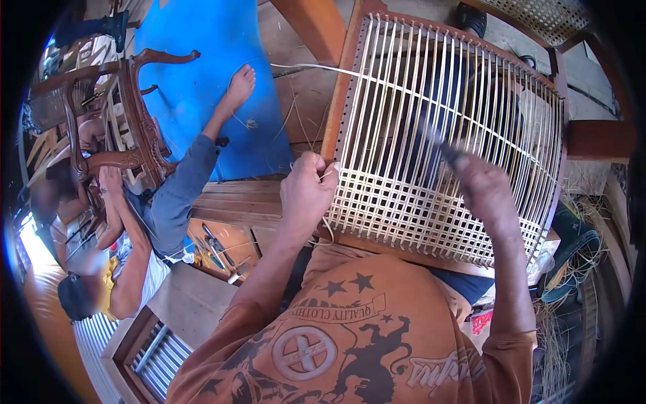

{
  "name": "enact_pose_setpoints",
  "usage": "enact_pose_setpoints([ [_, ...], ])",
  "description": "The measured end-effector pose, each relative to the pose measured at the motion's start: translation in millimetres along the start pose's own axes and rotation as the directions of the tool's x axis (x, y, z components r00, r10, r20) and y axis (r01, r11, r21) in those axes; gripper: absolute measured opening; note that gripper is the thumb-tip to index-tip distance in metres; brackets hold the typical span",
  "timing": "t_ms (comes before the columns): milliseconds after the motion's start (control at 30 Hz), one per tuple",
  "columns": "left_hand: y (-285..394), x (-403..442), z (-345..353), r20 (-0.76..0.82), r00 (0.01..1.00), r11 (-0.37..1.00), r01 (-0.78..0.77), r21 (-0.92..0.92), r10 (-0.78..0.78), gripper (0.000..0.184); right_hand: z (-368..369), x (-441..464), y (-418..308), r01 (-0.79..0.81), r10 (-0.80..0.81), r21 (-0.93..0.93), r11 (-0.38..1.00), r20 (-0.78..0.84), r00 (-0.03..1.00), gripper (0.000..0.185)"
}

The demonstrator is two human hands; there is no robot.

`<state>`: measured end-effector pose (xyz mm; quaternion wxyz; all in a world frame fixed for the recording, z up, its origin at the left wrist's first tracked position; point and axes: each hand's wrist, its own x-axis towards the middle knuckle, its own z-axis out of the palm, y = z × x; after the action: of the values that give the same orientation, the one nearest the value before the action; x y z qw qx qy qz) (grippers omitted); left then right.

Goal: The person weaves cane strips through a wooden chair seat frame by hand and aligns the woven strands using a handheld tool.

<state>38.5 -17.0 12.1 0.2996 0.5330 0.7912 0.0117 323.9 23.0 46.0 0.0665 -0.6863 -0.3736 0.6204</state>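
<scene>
A wooden seat frame [334, 128] lies before me, strung with pale cane strands [397, 128]. Nearest me, the strands cross into an open square weave [397, 209]. One crosswise strand [464, 116] runs over the far part and trails past the left rail. At the left rail, my left hand [308, 192] is closed, pinching a thin cane strand [329, 172] at the frame's edge. Over the weave, my right hand [486, 192] is closed around a dark pointed tool [436, 138]; motion blurs it, so its exact kind is unclear.
On the left a person [131, 269] sits holding a carved wooden chair [128, 158], one bare foot on a blue sheet [202, 74]. Several hand tools [217, 246] lie on the boards between us. Loose cane strips [579, 269] hang at the right, and another caned panel [538, 17] stands at top right.
</scene>
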Motion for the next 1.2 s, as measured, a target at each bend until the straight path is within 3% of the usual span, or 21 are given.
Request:
enact_pose_setpoints([
  [67, -1, 0, 0, -0.011, 1.000, 1.000, -0.018, -0.010, 0.018, 0.027, 3, -10, 10, 0.027, 0.033, -0.151, 0.988, 0.376, 0.926, 0.041],
  [100, -1, 0, -1, 0.017, 1.000, 1.000, 0.005, 0.005, -0.005, 0.028, -2, -14, 8, -0.014, 0.032, -0.047, 0.999, 0.412, 0.910, 0.050],
  [200, 5, 3, -12, 0.099, 0.994, 0.999, 0.036, 0.001, -0.036, 0.029, -14, -35, 15, 0.074, -0.077, 0.022, 0.997, 0.181, 0.980, 0.052],
  [233, 18, 3, -24, 0.059, 0.997, 0.997, -0.057, 0.057, 0.054, 0.031, -10, -37, 34, 0.187, -0.188, 0.012, 0.982, 0.089, 0.978, 0.049],
  [267, 32, 0, -29, -0.075, 0.993, 0.996, -0.086, 0.019, 0.087, 0.032, -10, -44, 44, 0.129, -0.127, -0.016, 0.992, 0.086, 0.988, 0.042],
  [333, 52, 4, -33, -0.031, 0.995, 0.984, -0.100, -0.146, 0.096, 0.032, 0, -63, 52, 0.130, -0.130, 0.006, 0.992, -0.008, 0.991, 0.038],
  [433, 94, 7, -14, 0.106, 0.926, 0.930, -0.350, -0.111, 0.361, 0.032, 11, -83, 65, 0.068, -0.067, 0.042, 0.997, -0.027, 0.997, 0.033],
  [467, 106, 8, -4, 0.257, 0.905, 0.940, -0.336, -0.059, 0.340, 0.031, 15, -86, 69, 0.057, -0.055, 0.062, 0.996, -0.042, 0.998, 0.032],
  [533, 119, 9, 20, 0.417, 0.822, 0.914, -0.403, -0.055, 0.388, 0.033, 19, -90, 77, 0.056, -0.052, 0.076, 0.996, -0.057, 0.997, 0.030],
  [633, 125, 8, 40, 0.513, 0.757, 0.864, -0.500, 0.053, 0.406, 0.035, 22, -93, 74, 0.027, -0.020, 0.062, 0.998, -0.109, 0.994, 0.026],
  [867, 123, 5, 45, 0.481, 0.766, 0.845, -0.527, 0.089, 0.427, 0.034, 29, -90, 65, 0.041, -0.046, -0.075, 0.996, -0.072, 0.996, 0.025],
  [1000, 120, 1, 46, 0.439, 0.772, 0.829, -0.550, 0.100, 0.460, 0.028, 24, -92, 78, 0.142, -0.141, 0.006, 0.990, -0.080, 0.987, 0.025],
  [1100, 133, -9, 44, 0.391, 0.773, 0.824, -0.563, 0.061, 0.499, 0.021, -5, -104, 80, 0.085, -0.086, -0.020, 0.996, -0.127, 0.988, 0.040],
  [1200, 146, -32, 50, 0.504, 0.673, 0.752, -0.655, 0.067, 0.542, 0.010, -43, -103, 86, -0.028, 0.038, 0.073, 0.997, -0.139, 0.990, 0.051],
])
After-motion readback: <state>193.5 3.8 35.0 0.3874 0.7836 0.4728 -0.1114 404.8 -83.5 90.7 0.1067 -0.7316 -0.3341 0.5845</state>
